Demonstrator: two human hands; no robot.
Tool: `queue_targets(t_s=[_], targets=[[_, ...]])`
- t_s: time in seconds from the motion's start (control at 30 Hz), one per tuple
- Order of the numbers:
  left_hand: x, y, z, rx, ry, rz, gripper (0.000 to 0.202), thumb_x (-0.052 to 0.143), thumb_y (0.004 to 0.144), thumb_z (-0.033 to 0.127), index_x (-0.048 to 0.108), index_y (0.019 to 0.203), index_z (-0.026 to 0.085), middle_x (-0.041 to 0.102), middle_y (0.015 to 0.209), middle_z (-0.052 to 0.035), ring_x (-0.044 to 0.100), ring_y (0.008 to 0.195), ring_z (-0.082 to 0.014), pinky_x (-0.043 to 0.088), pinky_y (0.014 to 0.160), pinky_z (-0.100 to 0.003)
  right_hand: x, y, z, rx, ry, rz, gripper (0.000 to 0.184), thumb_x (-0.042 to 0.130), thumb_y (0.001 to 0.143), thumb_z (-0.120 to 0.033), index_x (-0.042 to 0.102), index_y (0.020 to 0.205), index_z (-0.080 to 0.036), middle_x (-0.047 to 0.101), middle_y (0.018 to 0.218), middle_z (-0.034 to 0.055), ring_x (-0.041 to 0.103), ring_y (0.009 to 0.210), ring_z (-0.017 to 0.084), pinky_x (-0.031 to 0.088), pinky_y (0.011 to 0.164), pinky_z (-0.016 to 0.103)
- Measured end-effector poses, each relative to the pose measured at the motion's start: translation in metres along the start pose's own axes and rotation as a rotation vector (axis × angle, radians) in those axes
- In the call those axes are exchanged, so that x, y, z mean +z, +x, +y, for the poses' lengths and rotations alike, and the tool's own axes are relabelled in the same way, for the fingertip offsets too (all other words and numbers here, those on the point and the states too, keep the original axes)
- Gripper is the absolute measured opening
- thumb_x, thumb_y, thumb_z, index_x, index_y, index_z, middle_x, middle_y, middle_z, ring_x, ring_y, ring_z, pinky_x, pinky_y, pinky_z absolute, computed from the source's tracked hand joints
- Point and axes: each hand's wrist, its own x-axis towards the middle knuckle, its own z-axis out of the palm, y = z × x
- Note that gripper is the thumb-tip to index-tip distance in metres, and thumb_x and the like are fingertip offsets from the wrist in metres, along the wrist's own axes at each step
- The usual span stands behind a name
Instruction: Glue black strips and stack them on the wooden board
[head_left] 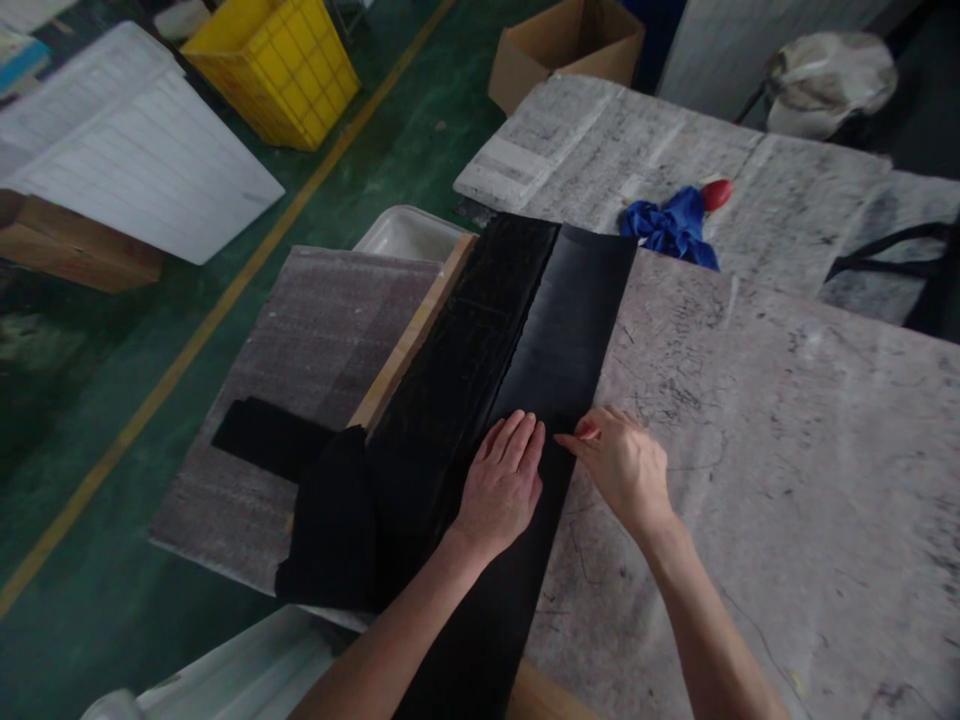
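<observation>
A long black sheet point(570, 320) lies along the left edge of a scuffed grey worktable point(787, 450), beside a rougher black strip point(465, 360). My left hand point(502, 485) rests flat on the black sheet, fingers stretched out together. My right hand point(626, 465) sits at the sheet's right edge, fingers pinched together around a small red thing point(587, 431) that I cannot make out clearly.
A blue cloth point(671, 228) and a red object point(716, 193) lie farther back on the table. Lower grey board point(315, 340) with black pieces point(270, 435) at left. White tub point(409, 232), yellow crate point(277, 65), cardboard box point(566, 45), white panel point(135, 150) on green floor.
</observation>
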Motion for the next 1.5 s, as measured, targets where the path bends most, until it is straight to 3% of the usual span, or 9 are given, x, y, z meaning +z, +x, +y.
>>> queue_targets(t_s=[0.17, 0.27, 0.47, 0.57, 0.67, 1.0, 1.13, 1.3, 1.5], targets=[[-0.001, 0.0, 0.0, 0.003, -0.012, 0.003, 0.058, 0.048, 0.091, 0.014, 0.038, 0.148, 0.009, 0.045, 0.153, -0.0129, 0.032, 0.148, -0.0252, 0.034, 0.122, -0.045, 0.002, -0.004, -0.003, 0.168, 0.127, 0.008, 0.022, 0.065, 0.087, -0.046, 0.061, 0.084, -0.024, 0.068, 0.074, -0.0009, 0.063, 0.065, 0.017, 0.033, 0.054, 0.026], [0.0, 0.0, 0.0, 0.0, -0.014, 0.023, 0.056, 0.047, 0.092, 0.013, 0.04, 0.147, 0.01, 0.047, 0.152, -0.0126, 0.033, 0.148, -0.0245, 0.034, 0.122, -0.045, 0.006, -0.006, -0.002, 0.18, 0.155, 0.026, 0.022, 0.062, 0.088, -0.046, 0.062, 0.092, -0.025, 0.068, 0.073, -0.0019, 0.063, 0.064, 0.016, 0.033, 0.054, 0.024], [0.0, 0.001, 0.0, -0.002, -0.014, 0.024, 0.054, 0.046, 0.093, 0.014, 0.041, 0.146, 0.01, 0.048, 0.151, -0.0124, 0.034, 0.147, -0.0241, 0.034, 0.122, -0.044, 0.007, -0.007, -0.005, 0.138, 0.066, -0.002, 0.025, 0.061, 0.09, -0.044, 0.061, 0.075, -0.023, 0.068, 0.075, -0.0011, 0.062, 0.065, 0.015, 0.03, 0.054, 0.025], [0.001, 0.001, 0.0, -0.004, -0.016, 0.024, 0.054, 0.046, 0.093, 0.014, 0.041, 0.146, 0.01, 0.048, 0.151, -0.0118, 0.034, 0.147, -0.0238, 0.034, 0.122, -0.044, 0.008, -0.01, -0.006, 0.155, 0.094, 0.033, 0.018, 0.06, 0.091, -0.041, 0.063, 0.089, -0.024, 0.068, 0.076, -0.0016, 0.062, 0.064, 0.015, 0.031, 0.053, 0.024], [0.0, 0.001, 0.0, -0.003, -0.017, 0.027, 0.054, 0.046, 0.093, 0.014, 0.041, 0.146, 0.009, 0.048, 0.151, -0.0117, 0.034, 0.147, -0.0236, 0.033, 0.123, -0.043, 0.009, -0.012, -0.005, 0.164, 0.144, 0.066, 0.023, 0.06, 0.09, -0.04, 0.062, 0.108, -0.026, 0.069, 0.078, -0.0021, 0.064, 0.065, 0.014, 0.034, 0.053, 0.023], [0.0, 0.001, 0.0, -0.004, -0.036, 0.03, 0.055, 0.047, 0.092, 0.013, 0.04, 0.147, 0.01, 0.047, 0.152, -0.0124, 0.034, 0.147, -0.0243, 0.035, 0.122, -0.045, 0.004, 0.003, -0.002, 0.25, 0.084, -0.014, 0.027, 0.062, 0.086, -0.051, 0.065, 0.078, -0.025, 0.068, 0.068, -0.001, 0.062, 0.06, 0.016, 0.031, 0.053, 0.025], [-0.001, 0.001, 0.0, 0.0, -0.031, 0.026, 0.056, 0.046, 0.091, 0.013, 0.039, 0.147, 0.01, 0.045, 0.154, -0.0124, 0.033, 0.148, -0.0243, 0.036, 0.121, -0.046, 0.006, -0.001, -0.005, 0.224, 0.064, 0.031, 0.028, 0.059, 0.089, -0.049, 0.066, 0.08, -0.024, 0.068, 0.07, 0.0001, 0.061, 0.061, 0.015, 0.028, 0.052, 0.025], [-0.002, 0.002, 0.0, 0.006, -0.015, 0.005, 0.058, 0.046, 0.091, 0.013, 0.038, 0.148, 0.009, 0.041, 0.157, -0.0115, 0.029, 0.15, -0.0241, 0.033, 0.122, -0.044, 0.01, -0.005, -0.009, 0.279, 0.12, 0.064, 0.023, 0.062, 0.089, -0.048, 0.066, 0.101, -0.028, 0.067, 0.069, -0.0046, 0.058, 0.058, 0.013, 0.028, 0.053, 0.022], [-0.002, 0.002, 0.001, 0.007, -0.02, -0.001, 0.059, 0.047, 0.091, 0.014, 0.037, 0.149, 0.009, 0.041, 0.157, -0.0123, 0.03, 0.149, -0.0245, 0.034, 0.122, -0.046, 0.012, -0.005, -0.009, 0.305, 0.113, 0.12, 0.02, 0.054, 0.095, -0.04, 0.07, 0.099, -0.029, 0.07, 0.074, -0.0022, 0.054, 0.055, 0.011, 0.026, 0.053, 0.024]])
